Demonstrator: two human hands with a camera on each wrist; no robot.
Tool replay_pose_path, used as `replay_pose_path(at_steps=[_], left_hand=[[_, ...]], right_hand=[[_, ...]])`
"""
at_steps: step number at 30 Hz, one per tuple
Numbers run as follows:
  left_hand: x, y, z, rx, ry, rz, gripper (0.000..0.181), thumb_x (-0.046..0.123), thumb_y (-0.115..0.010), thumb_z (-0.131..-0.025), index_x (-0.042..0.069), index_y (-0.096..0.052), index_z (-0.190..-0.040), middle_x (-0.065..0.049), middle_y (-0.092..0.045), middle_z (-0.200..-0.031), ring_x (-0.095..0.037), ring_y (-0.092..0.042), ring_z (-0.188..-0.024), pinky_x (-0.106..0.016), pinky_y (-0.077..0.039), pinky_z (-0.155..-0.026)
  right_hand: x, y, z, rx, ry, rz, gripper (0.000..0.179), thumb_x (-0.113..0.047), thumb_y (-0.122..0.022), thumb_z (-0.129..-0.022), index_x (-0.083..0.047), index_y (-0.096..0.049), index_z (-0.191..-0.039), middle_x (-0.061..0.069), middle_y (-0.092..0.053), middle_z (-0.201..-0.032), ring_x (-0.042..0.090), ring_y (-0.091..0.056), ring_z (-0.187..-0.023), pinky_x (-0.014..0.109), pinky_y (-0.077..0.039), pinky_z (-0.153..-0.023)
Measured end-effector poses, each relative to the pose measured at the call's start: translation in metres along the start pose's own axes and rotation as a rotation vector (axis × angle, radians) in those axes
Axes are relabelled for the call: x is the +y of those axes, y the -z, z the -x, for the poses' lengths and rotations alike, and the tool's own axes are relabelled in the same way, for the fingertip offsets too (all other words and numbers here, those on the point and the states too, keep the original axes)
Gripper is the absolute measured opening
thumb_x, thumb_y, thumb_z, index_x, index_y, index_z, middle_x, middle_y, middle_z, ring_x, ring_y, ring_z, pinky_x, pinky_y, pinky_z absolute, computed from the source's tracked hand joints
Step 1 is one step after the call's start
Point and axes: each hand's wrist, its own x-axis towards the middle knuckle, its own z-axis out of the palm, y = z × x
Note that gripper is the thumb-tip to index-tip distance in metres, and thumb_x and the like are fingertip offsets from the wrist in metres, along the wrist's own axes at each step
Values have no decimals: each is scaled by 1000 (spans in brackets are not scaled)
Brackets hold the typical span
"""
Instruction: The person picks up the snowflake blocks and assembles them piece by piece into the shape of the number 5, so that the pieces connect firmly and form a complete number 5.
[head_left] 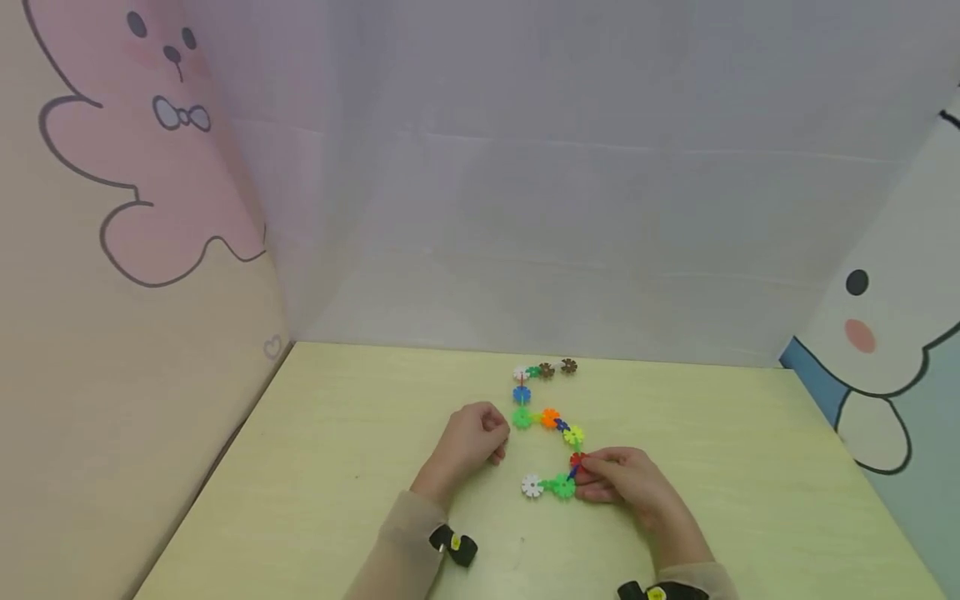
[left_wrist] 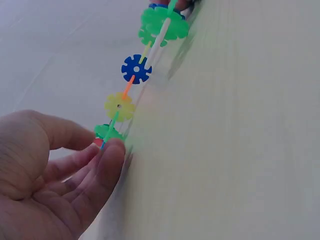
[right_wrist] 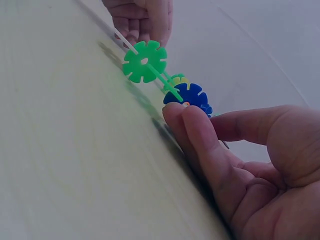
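Observation:
A winding chain of colourful slotted snowflake discs lies on the table in the head view, with smaller links between them. My right hand [head_left: 624, 479] pinches the chain between thumb and fingers at a red snowflake disc [head_left: 577, 460]. A dark blue snowflake disc [right_wrist: 187, 95] shows at those fingertips in the right wrist view, linked to a green disc [right_wrist: 145, 62]. Beside a green disc [head_left: 522, 417] rests my left hand [head_left: 468, 442], fingers loosely curled. In the left wrist view its fingertips overlap a small green disc [left_wrist: 106, 131], below a yellow disc [left_wrist: 120, 106].
The chain's far end has a brown disc [head_left: 569, 366]; a white disc [head_left: 532, 486] ends the near side. A pale wooden table [head_left: 337, 433] carries it all. Behind hangs a white curtain [head_left: 525, 208], with cartoon-printed panels on both sides. Both wrists wear black straps.

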Motion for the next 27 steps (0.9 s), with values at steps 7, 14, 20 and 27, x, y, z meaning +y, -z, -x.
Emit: replay_pose_path(at_steps=[7,14,20,27], left_hand=[[16,8,-55,103,-4,-168,36,39,-64,-99,11,-64,-121,-4,-77,-98,-13,-68,-68,-31,-56,-68],[22,9,-89,79,-14,-137,47,38,-63,-99,15,-56,-139,-6,-77,-101,-16,-69,-74,-32,-58,-69],[18,12,-99,-5,-43,-197,39,41,-65,-98,24,-66,-134,-6,-74,-112,-15,-68,-82,-31,-57,-73],[13,22,-97,-37,-45,-201,30,39,-65,-99,25,-72,-125,-7,-75,-114,-15,-69,-83,-31,-57,-74]], right_hand=[[1,0,-1,5,4,-11,39,-14,-63,-101,17,-56,-124,12,-77,-94,20,-78,-83,30,-63,-77],[0,-2,0,-17,4,-26,39,-13,-63,-100,17,-56,-124,11,-77,-93,20,-78,-83,30,-63,-77],[2,-4,0,-24,-1,-35,38,-13,-63,-100,17,-57,-123,10,-77,-93,20,-78,-83,30,-64,-77],[1,-11,0,-31,22,-54,36,-10,-63,-100,18,-56,-121,12,-77,-94,20,-79,-84,30,-63,-80]])
